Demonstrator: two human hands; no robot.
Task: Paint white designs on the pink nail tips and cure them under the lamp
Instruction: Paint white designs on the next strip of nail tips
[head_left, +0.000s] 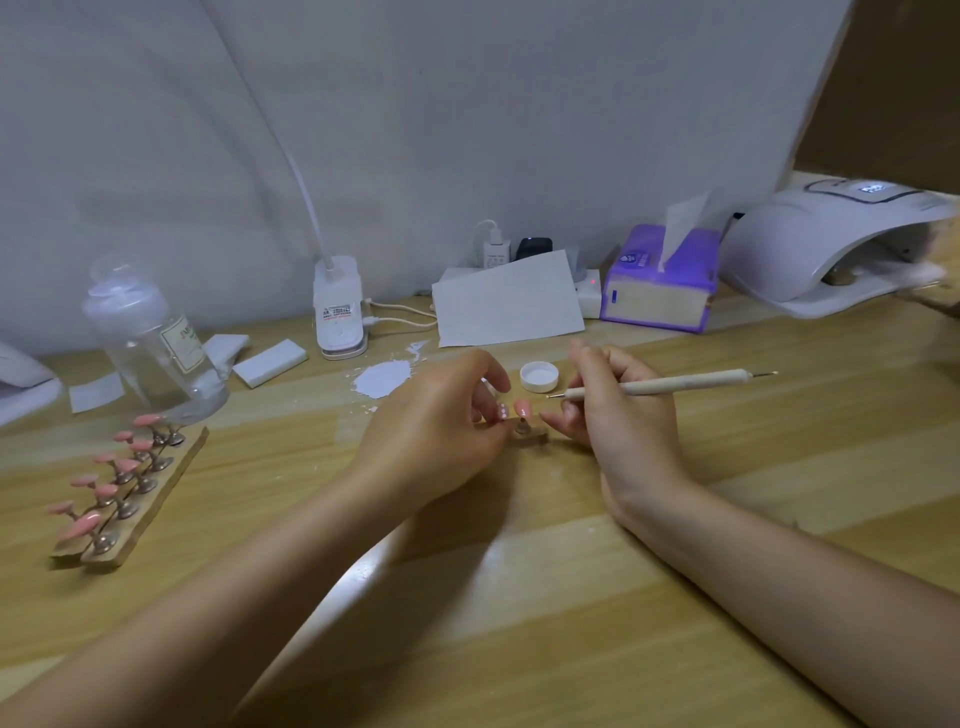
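Note:
At the table's middle, a small wooden stand (531, 435) carries pink nail tips: one (503, 412) with white dots, one (522, 407) plain. My left hand (441, 415) pinches the left end of this stand, its fingers curled round it. My right hand (613, 405) grips a dotting pen (670, 385), its metal tip just right of the nail tips. A white cap (539, 376) holding white paint sits just behind. The white curing lamp (831, 249) stands at the far right with its display lit.
A long wooden rack (156, 499) with several pink nail tips lies at the left. Behind it stands a clear bottle (156, 343). A white desk lamp base (338, 306), white foam blocks (270, 362), paper (506, 299), a purple tissue box (660, 280) and a white smear (383, 378) lie at the back.

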